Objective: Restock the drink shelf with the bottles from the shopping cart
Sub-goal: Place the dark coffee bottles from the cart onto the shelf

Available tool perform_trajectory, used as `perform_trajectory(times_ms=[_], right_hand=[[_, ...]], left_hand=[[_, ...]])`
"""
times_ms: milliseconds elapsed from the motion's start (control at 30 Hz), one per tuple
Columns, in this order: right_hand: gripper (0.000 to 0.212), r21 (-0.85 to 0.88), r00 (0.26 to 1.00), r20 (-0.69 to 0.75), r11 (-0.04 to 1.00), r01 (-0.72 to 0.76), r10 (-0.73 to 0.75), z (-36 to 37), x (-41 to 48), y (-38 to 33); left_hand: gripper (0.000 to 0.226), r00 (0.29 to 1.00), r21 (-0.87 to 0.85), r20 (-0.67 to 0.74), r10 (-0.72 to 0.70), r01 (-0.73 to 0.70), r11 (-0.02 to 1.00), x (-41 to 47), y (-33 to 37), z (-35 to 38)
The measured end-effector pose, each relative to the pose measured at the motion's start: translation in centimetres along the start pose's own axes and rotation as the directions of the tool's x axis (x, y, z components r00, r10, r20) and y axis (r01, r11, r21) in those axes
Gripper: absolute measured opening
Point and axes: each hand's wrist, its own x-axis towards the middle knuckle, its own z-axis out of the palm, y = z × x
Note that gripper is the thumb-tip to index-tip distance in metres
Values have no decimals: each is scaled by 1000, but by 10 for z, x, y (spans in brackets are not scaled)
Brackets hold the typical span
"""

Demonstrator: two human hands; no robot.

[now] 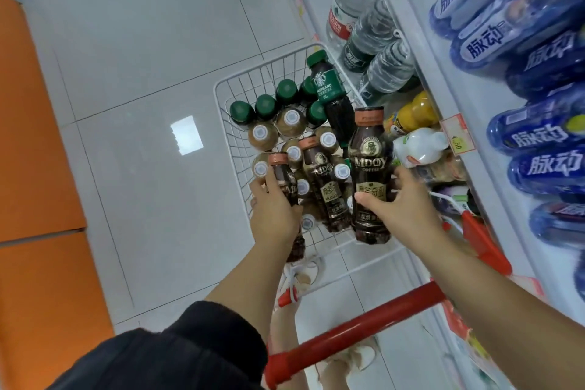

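Bottles in both hands here. The left hand [273, 209] has its fingers curled round a copper-capped coffee bottle [282, 176], held more or less upright over the near left part of the shopping cart [235, 136]. The right hand [403, 199] is clamped on a second coffee bottle [368, 165] of the same brand, thumb across the front label. That one is up over the cart's right edge, just beside the drink shelf [459, 85]. A third coffee bottle [319, 174] of that kind leans in the basket between the two. The rest of the cart is packed: green-capped bottles [266, 104] at the far end, a Starbucks bottle [327, 82] lying on top of them, white-capped milky ones [262, 133] standing in the middle. The shelf has blue drink bottles [506, 28] up top and water bottles [380, 38] lower down, plus a yellow juice bottle [416, 112] and a white bottle [421, 146] near a price tag [456, 134]. The cart's red handle [357, 320] crosses below the forearms.
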Motion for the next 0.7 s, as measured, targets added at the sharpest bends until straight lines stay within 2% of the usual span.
perform_trajectory(times_ms=[133,233,333,400,500,633,700], right_hand=[[51,4,1000,4,1000,5,-5,0,-4,10],[53,8,1000,1,1000,9,-9,-3,-10,13],[50,24,999,-14,999,38,-38,-16,-23,7],[48,56,997,-33,996,70,-69,-30,-36,0],[48,83,988,-99,988,130,-122,-65,-63,-18],[52,104,947,-238,963,248,-218,-126,-115,-47],[58,116,912,-318,944,307,-258,-159,-146,-58]], left_hand=[[98,1000,-39,12,2,-1,999,1,-6,5],[100,999,-147,38,9,-3,989,-1,-5,2],[98,989,-223,20,147,-139,965,-15,1,-11],[92,964,-326,-22,264,-256,910,-35,14,-29],[86,928,-459,-65,366,-354,815,-74,49,-60],[67,859,-504,-149,489,-492,710,-135,110,-97],[74,814,-514,-180,552,-556,653,-171,139,-112]])
